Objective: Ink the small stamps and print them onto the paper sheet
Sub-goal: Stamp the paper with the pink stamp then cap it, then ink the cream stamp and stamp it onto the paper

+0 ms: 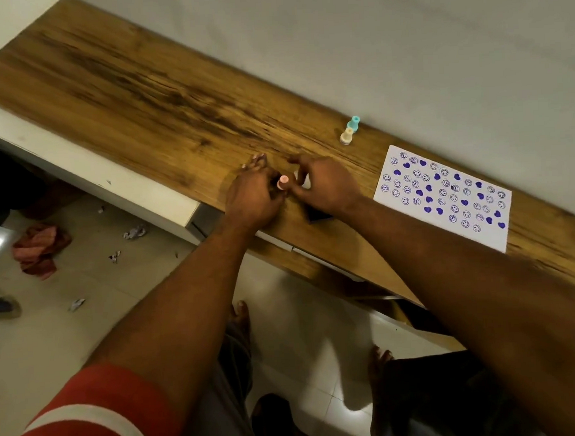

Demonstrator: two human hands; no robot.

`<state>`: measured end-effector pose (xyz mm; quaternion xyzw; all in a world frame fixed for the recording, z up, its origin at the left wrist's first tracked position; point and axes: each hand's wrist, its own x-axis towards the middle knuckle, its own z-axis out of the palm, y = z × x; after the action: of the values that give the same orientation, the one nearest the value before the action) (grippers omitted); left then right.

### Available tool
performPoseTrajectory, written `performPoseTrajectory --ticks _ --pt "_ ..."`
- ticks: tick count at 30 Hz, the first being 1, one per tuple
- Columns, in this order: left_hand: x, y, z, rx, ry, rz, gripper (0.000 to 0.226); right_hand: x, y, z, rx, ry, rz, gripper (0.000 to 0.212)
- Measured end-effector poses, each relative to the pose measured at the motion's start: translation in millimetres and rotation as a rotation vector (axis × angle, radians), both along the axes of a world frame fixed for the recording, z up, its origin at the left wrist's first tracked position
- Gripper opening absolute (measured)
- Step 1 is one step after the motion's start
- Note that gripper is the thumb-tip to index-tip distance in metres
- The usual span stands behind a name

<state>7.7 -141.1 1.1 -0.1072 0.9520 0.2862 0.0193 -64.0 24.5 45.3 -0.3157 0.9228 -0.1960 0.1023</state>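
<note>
The pink stamp (282,182) stands between both hands on the wooden table (146,92), left hand (253,199) fingers closed around it, right hand (324,186) grip unclear, so a tilted press could smear the well-apart paper sheet (445,196).

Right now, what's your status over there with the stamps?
Both hands together mid-desk: left hand and right hand around pink stamp. Paper sheet to the right, mostly printed. Two spare stamps by the wall. Nothing blocking.
</note>
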Motion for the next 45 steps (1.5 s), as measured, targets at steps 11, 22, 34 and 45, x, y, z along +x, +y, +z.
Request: performPoseTrajectory --ticks 11,22,34,45 --pt "1 -2 12 0.029 0.065 0.071 0.070 -87 51 11 0.374 0.330 -0.133 0.043" --pt "-1 0 16 -0.015 0.131 0.079 0.067 -90 55 -1 0.381 0.182 -0.220 0.025" --pt "17 -1 23 -0.122 0.193 0.056 0.067 -21 95 -9 0.462 0.099 -0.183 0.029" --pt "68 70 46 -0.156 0.236 -0.071 0.060 55 116 -15 0.435 0.151 -0.224 0.023"
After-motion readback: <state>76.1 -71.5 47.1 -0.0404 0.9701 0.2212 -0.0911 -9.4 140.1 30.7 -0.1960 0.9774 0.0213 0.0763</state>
